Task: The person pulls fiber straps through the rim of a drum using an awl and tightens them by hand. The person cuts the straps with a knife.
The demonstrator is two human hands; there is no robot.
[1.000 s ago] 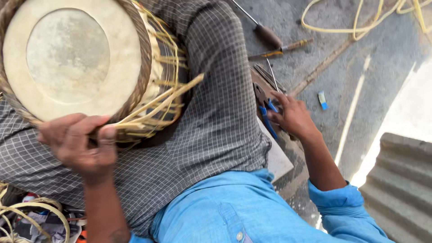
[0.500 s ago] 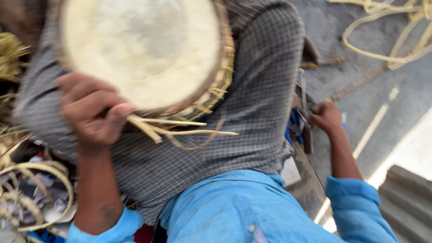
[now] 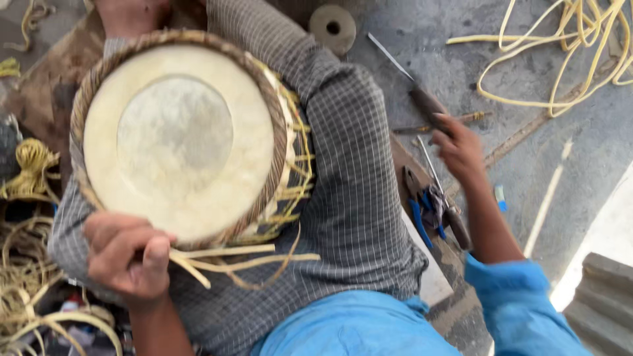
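A round drum point(image 3: 175, 138) with a pale skin head and a woven brown rim lies tilted on my lap, on checked grey cloth. My left hand point(image 3: 128, 257) is closed on the drum's lower rim and on the pale lacing strips point(image 3: 231, 254) that stick out to the right. My right hand point(image 3: 458, 148) reaches out to the ground on the right. Its fingertips are at the brown wooden handle of a long blade tool point(image 3: 425, 102). The hand is blurred, so I cannot tell if it grips the handle.
Blue-handled pliers point(image 3: 419, 217) and other small tools lie just below my right hand. A round stone disc point(image 3: 333, 28) sits at the top. Loose yellow cane point(image 3: 560, 53) curls at the upper right, more coils point(image 3: 30, 165) at the left. A grey corrugated block point(image 3: 603, 303) is at the lower right.
My right hand has moved from the pliers up to the blade tool's handle. The drum has swung on my lap, with my left hand still holding its rim.
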